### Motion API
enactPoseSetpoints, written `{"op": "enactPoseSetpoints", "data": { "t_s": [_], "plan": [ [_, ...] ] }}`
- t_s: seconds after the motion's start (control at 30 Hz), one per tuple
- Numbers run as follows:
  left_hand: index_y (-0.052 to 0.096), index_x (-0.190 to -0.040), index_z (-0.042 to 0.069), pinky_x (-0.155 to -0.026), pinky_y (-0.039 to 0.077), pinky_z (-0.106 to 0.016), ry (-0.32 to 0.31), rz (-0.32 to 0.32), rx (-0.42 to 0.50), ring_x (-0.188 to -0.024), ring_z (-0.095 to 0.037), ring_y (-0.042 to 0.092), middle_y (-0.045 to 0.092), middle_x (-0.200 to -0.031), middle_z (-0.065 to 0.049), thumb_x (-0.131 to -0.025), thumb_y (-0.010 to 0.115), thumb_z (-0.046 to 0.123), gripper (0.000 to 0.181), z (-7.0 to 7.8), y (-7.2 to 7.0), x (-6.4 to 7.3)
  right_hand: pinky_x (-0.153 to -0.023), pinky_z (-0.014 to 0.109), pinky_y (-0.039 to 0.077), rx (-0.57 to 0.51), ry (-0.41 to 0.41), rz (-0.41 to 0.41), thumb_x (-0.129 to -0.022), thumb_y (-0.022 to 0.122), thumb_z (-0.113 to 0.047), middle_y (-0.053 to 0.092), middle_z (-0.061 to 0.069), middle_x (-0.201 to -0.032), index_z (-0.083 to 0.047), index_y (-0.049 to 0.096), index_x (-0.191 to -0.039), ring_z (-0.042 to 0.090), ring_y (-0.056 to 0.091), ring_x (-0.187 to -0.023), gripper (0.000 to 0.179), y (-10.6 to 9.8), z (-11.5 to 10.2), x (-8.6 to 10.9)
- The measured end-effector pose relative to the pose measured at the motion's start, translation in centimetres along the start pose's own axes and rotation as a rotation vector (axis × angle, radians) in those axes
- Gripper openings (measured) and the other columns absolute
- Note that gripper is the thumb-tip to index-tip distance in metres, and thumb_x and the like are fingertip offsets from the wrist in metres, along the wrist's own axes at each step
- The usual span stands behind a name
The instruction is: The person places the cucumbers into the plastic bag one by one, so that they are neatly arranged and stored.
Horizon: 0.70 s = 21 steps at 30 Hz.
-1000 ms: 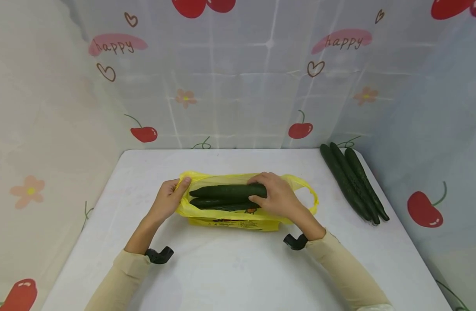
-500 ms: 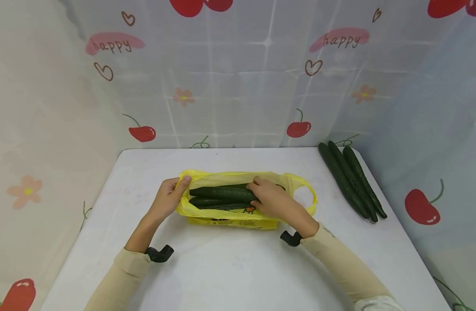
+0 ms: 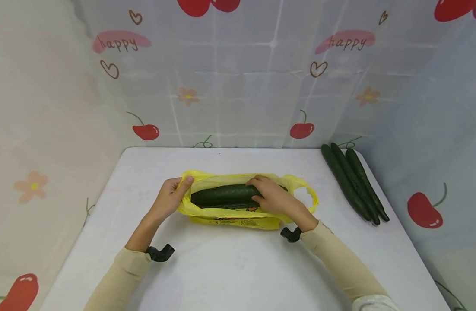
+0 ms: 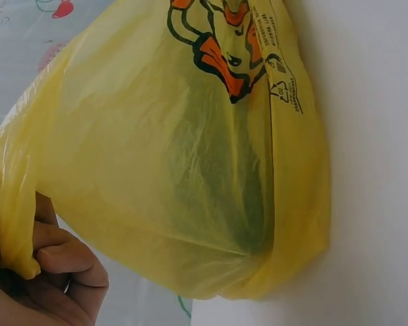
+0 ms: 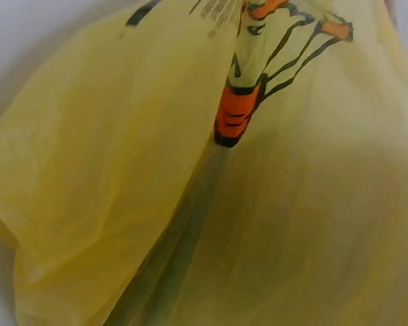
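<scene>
A yellow plastic bag [image 3: 234, 223] with a printed cartoon lies on its side on the white table, its mouth spread. Inside it a dark green cucumber [image 3: 224, 196] lies lengthwise; anything beneath it is mostly hidden. At the left end of the mouth, my left hand [image 3: 170, 198] pinches the bag's edge between thumb and fingers. My right hand [image 3: 274, 196] reaches into the bag and grips the cucumber near its right end. The left wrist view shows the curled fingers [image 4: 71, 261] on the gathered plastic. In the right wrist view the bag hides the hand.
Three more cucumbers [image 3: 352, 183] lie side by side at the table's back right corner. A loop handle [image 3: 313, 198] of the bag sticks out to the right. Printed curtains [image 3: 238, 86] stand behind and beside the white table [image 3: 222, 272].
My right hand has shifted a little left and into the bag. The upper cucumber has come toward the front, covering the one seen below it before. My left hand keeps its hold on the edge.
</scene>
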<state>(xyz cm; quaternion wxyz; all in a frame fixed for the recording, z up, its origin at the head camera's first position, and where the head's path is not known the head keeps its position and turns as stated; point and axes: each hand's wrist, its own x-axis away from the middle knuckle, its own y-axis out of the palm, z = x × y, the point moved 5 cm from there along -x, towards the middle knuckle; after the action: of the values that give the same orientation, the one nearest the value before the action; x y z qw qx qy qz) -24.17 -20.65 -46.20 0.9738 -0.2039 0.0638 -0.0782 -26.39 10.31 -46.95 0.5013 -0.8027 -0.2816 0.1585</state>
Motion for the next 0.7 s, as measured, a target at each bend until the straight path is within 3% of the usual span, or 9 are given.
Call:
{"op": "enactPoseSetpoints", "data": {
  "t_s": [0.4, 0.57, 0.7],
  "plan": [
    [0.059, -0.081, -0.004, -0.048, 0.041, -0.024, -0.003, -0.006, -0.026, -0.049, -0.009, 0.047, 0.049, -0.063, -0.002, -0.114, 0.055, 0.035, 0.051, 0.2, 0.6, -0.3, -0.114, 0.053, 0.053, 0.071, 0.052, 0.166, -0.106, 0.069, -0.012, 0.066, 0.017, -0.148, -0.007, 0.056, -0.152, 0.038, 0.063, -0.136, 0.049, 0.3, 2.1, -1.0],
    [0.063, -0.087, -0.007, -0.049, 0.042, -0.024, -0.007, 0.005, -0.04, -0.051, -0.009, 0.049, 0.051, -0.065, -0.002, -0.114, 0.055, 0.036, 0.051, 0.1, 0.7, -0.4, -0.111, 0.052, 0.055, 0.113, 0.054, 0.206, -0.103, 0.074, -0.014, 0.068, 0.015, -0.146, -0.009, 0.059, -0.15, 0.036, 0.065, -0.134, 0.05, 0.2, 2.2, -1.0],
    [0.061, -0.084, -0.004, -0.049, 0.041, -0.024, -0.006, 0.01, -0.037, -0.051, -0.009, 0.048, 0.049, -0.064, -0.001, -0.114, 0.055, 0.036, 0.05, 0.2, 0.8, -0.4, -0.11, 0.052, 0.056, 0.143, 0.1, 0.193, -0.103, 0.075, -0.022, 0.068, 0.013, -0.146, -0.01, 0.06, -0.15, 0.036, 0.065, -0.134, 0.051, -0.1, 2.7, -0.6]
  ]
}}
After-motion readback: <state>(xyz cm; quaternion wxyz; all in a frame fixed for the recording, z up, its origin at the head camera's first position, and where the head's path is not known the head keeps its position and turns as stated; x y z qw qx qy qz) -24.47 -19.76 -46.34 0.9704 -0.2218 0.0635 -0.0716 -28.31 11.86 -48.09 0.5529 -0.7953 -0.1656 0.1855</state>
